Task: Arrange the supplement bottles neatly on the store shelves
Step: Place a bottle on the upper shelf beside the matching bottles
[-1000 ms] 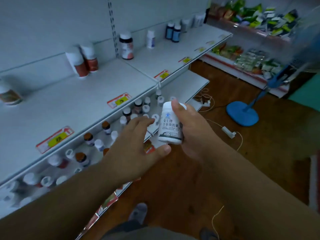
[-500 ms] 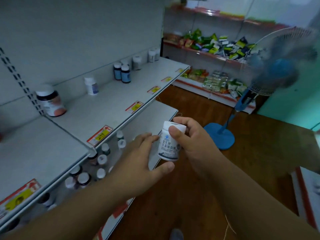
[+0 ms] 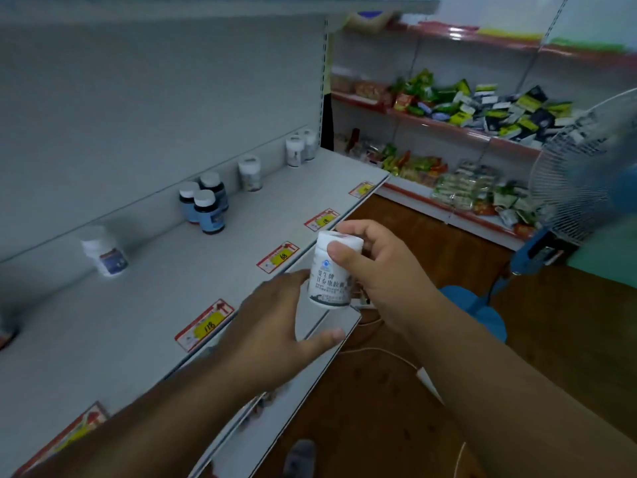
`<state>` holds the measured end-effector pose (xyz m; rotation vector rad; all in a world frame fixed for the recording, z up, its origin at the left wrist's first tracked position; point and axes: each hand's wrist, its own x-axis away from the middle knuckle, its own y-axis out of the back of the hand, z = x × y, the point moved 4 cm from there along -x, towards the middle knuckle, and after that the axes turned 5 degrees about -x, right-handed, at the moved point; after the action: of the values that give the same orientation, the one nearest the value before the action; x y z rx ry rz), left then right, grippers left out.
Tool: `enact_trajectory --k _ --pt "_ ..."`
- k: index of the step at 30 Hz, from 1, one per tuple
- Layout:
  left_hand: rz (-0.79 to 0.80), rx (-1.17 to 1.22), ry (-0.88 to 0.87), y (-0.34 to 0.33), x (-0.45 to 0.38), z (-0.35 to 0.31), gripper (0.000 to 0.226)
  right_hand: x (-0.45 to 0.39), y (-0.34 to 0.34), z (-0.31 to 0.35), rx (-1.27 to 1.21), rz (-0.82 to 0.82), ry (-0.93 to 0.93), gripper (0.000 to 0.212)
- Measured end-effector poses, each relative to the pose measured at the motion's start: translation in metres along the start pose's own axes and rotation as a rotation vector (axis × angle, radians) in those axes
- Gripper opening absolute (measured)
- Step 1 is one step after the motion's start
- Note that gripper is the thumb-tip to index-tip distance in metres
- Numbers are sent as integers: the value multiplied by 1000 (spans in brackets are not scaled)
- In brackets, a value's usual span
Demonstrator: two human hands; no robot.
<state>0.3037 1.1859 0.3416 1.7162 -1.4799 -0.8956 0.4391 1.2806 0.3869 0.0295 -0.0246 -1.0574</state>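
My right hand (image 3: 382, 270) has its grip pinched on the white bottle (image 3: 332, 270), upright, thumb at the cap; my left hand (image 3: 275, 326) is spread, fingertips at the bottle's side. The bottle hangs just off the shelf (image 3: 144, 305) front edge, with the shelf lying to its left. Its Chinese label is too blurred to read; edge tags (image 3: 278, 257) read 68 and 118.

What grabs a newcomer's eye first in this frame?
The white bottle at centre, upright, gripped near its cap by the right hand, with the left hand open and spread just below-left of it. Next, the dark blue bottles clustered at the back of the grey shelf, and the blurred fan at far right.
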Motion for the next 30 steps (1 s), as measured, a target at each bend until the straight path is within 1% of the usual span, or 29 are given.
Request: enact_trajectory --k 4,10,13,17,19,22,23,24,26,30 --pt "21 -68 -10 -3 -85 17 100 -74 27 -2 46 -1 5 38" --pt "20 -100 -18 -15 -194 13 103 -174 91 4 130 38 37 26" --pt "-18 -91 23 -34 -250 13 98 -226 117 0 200 129 59 24" --pt "-118 -102 158 -54 -317 15 90 -305 138 -2 384 323 135 22" --pt "-146 -79 234 -57 -340 16 89 -341 141 -4 464 420 160 22" --pt "-157 -60 440 -58 -367 29 106 -386 137 -8 609 544 292 27" --pt "-148 -100 509 -58 -377 35 110 -400 133 -10 679 569 349 28" --pt "-128 -144 572 -59 -385 42 109 -415 129 -12 740 591 399 30" --pt "-112 -216 658 -62 -400 58 101 -443 115 -20 805 639 462 31" --pt "-77 -386 705 -69 -433 89 90 -491 88 -40 890 721 533 32"
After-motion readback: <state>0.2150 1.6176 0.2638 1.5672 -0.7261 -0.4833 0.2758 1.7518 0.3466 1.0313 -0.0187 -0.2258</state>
